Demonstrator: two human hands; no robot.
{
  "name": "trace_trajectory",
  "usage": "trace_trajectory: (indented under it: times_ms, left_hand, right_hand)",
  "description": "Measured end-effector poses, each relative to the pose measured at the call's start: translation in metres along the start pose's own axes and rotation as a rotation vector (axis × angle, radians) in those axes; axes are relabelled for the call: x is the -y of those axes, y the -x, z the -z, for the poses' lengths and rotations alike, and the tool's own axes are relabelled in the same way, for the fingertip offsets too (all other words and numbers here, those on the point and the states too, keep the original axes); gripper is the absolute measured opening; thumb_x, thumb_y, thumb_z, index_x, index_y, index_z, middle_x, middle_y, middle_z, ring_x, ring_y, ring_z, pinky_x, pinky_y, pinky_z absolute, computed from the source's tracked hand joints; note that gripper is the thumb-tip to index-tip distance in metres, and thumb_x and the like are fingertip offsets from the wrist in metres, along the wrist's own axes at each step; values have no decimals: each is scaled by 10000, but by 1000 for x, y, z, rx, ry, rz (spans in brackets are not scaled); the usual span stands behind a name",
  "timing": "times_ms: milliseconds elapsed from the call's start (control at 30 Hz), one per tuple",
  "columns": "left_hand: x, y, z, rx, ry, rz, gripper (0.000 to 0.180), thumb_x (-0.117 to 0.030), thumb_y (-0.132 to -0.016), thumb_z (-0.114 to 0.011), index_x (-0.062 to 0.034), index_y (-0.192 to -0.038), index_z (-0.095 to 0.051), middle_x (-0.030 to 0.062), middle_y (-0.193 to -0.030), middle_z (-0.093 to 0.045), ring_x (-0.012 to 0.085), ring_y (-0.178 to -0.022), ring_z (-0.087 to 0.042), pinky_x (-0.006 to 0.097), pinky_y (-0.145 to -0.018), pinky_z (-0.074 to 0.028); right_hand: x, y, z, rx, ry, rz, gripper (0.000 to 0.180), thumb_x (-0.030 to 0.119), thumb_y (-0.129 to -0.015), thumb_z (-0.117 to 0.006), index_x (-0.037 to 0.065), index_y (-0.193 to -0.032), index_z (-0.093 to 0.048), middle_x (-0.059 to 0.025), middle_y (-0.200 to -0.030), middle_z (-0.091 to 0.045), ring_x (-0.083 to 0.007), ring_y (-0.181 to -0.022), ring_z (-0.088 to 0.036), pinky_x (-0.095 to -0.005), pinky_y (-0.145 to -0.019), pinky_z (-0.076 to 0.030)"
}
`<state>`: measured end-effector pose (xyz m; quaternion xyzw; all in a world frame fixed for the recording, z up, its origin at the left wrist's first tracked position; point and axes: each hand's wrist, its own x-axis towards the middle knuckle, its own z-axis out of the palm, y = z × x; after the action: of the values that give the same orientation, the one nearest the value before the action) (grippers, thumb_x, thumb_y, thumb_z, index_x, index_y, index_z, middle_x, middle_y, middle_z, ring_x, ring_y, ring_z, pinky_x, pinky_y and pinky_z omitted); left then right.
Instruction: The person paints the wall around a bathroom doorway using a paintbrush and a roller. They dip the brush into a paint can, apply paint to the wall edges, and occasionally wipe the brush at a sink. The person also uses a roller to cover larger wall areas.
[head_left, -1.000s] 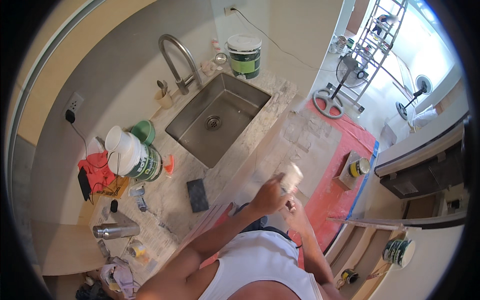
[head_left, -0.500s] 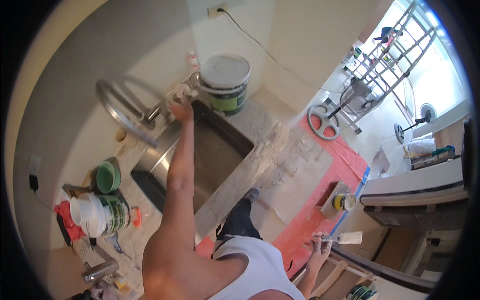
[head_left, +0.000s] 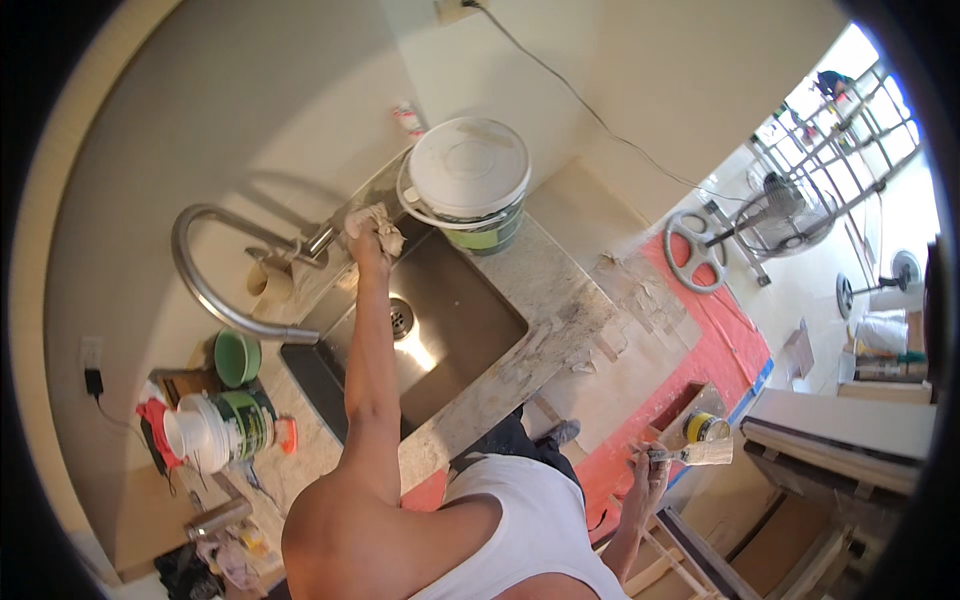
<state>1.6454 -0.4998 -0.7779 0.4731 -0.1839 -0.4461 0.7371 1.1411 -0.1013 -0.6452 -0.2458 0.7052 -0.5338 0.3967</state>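
Beige cloth [head_left: 388, 238] and one brush [head_left: 705, 453] occupy two hands [head_left: 368, 251] [head_left: 647, 470].

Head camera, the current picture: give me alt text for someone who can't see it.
A person's left hand grips a crumpled rag at the far edge of a metal sink, between a curved faucet and a lidded bucket. The right hand holds a paintbrush off to the right.

Wide fisheye view from the wearer's head, facing down past the shirt [head_left: 530, 510] to the left hand [head_left: 369, 246], right hand [head_left: 647, 472] and sink [head_left: 455, 335] close below.
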Motion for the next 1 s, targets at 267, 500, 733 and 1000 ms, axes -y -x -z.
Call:
trace_trajectory:
  times_ms: [267, 500, 733, 1000]
  left_hand:
    - [-47, 131, 38, -62, 230, 381, 110, -167, -904, -695, -103, -961, -625, 56, -827, -671, 227, -714, -665, 359, -675, -587]
    - [-52, 167, 29, -65, 111, 105, 246, -18, -913, -610, -28, -1155, -568, 170, -1222, -610, 208, -860, -654, 285, -556, -541]
    - [-88, 163, 18, -246, -36, 152, 282, -355, -918, -752, -162, -975, -554, 12, -722, -493, 84, -448, -412, 233, -358, -313]
    - [-90, 152, -10, -269, -30, 143, 217, -318, -952, -603, -153, -853, -502, 20, -579, -427, 137, -389, -390, 273, -328, -285]
  right_hand:
    - [18, -64, 19, 188, 44, 142, 227, 124, -1040, -547, 26, -1245, -558, -71, -1165, -628, -175, -1039, -656, -304, -823, -537]
    - [45, -81, 23, 275, 114, 164, 239, 122, -1043, -541, 20, -1259, -557, -79, -1173, -652, -179, -1082, -666, -295, -842, -560]
    - [41, -79, 27, 320, 82, 184, 246, 117, -1044, -536, 21, -1270, -543, -92, -1183, -644, -197, -1113, -665, -304, -828, -561]
    - [30, -83, 31, 327, 27, 182, 228, 100, -1046, -526, 36, -1264, -543, -83, -1180, -639, -202, -1105, -663, -313, -824, -555]
